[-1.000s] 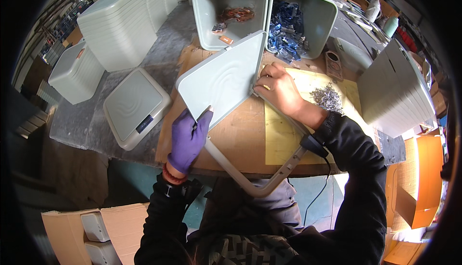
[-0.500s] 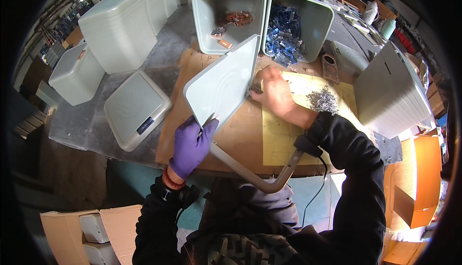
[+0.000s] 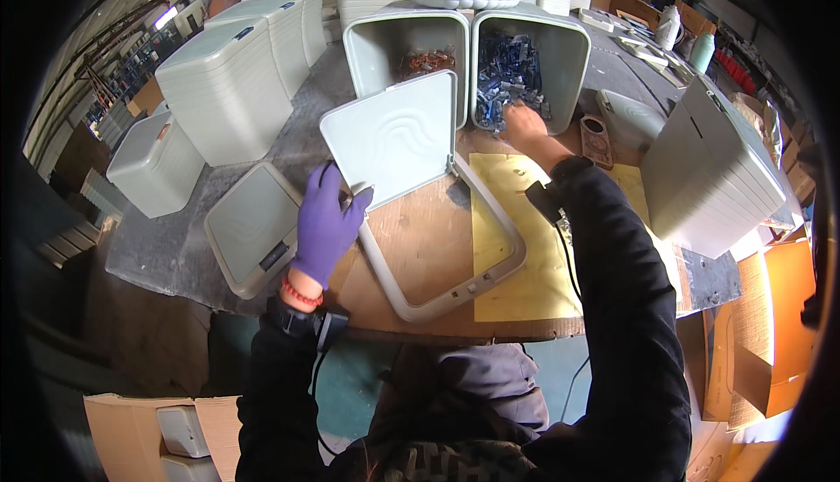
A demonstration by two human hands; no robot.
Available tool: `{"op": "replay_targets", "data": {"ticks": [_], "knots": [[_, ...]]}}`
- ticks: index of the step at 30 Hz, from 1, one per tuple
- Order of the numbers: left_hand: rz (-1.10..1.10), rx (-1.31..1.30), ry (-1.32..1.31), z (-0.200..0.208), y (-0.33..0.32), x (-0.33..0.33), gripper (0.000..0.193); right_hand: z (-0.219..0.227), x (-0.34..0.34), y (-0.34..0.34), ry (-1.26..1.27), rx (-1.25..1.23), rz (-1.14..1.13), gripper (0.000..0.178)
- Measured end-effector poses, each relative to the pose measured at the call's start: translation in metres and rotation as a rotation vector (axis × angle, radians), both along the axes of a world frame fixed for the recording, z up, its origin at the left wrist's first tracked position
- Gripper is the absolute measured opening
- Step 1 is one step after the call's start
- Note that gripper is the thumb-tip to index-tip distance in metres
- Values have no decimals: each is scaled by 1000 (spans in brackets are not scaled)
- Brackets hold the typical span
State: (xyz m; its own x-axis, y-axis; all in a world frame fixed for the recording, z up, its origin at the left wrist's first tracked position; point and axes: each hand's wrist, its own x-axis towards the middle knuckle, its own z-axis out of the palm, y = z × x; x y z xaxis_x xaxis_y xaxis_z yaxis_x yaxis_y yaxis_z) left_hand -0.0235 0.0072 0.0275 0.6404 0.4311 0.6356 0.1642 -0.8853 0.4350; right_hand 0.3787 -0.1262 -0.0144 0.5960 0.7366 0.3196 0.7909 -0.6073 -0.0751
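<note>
A pale grey-green lid panel (image 3: 394, 136) stands raised, hinged to an open rectangular frame (image 3: 503, 228) that rests on the table. My left hand (image 3: 328, 224), in a purple glove, grips the lid at the panel's lower left corner, thumb on its face. My bare right hand (image 3: 529, 130) reaches to the front of the right-hand bin (image 3: 573, 71). Its fingers are curled together among small blue plastic pieces (image 3: 509, 66); whether a piece is between the fingertips is hidden.
Beside it lies a left bin (image 3: 354, 53) with orange pieces (image 3: 429, 62). A finished-looking lid (image 3: 254, 224) lies left, before tall stacks of bins (image 3: 223, 88). Yellow paper (image 3: 525, 294) covers part of the table; upright panels (image 3: 713, 167) stand at right. A cable hangs from my right sleeve.
My right hand has left the lid's right hinge corner and moved forward to the blue pieces. The frame now lies lower on the table, and the lid has turned to face me more.
</note>
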Motion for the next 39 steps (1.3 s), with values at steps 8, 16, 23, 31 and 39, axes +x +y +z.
{"op": "replay_targets", "data": {"ticks": [8, 16, 23, 31, 39], "knots": [[-30, -13, -79, -11, -31, -57, 59, 49, -24, -34, -40, 227, 99, 26], [-80, -116, -151, -10, -56, -92, 50, 43, -250, -149, 1349, 694, 433, 25], [-127, -72, -182, -3, -83, -70, 48, 5, -294, -158, 562, 617, 295, 26], [-453, 11, -13, -3, -162, -47, 85, 13, -305, -160, 341, 473, 331, 23], [-298, 74, 256, -31, -175, -43, 97, 17, -293, -171, 768, 348, 331, 69]]}}
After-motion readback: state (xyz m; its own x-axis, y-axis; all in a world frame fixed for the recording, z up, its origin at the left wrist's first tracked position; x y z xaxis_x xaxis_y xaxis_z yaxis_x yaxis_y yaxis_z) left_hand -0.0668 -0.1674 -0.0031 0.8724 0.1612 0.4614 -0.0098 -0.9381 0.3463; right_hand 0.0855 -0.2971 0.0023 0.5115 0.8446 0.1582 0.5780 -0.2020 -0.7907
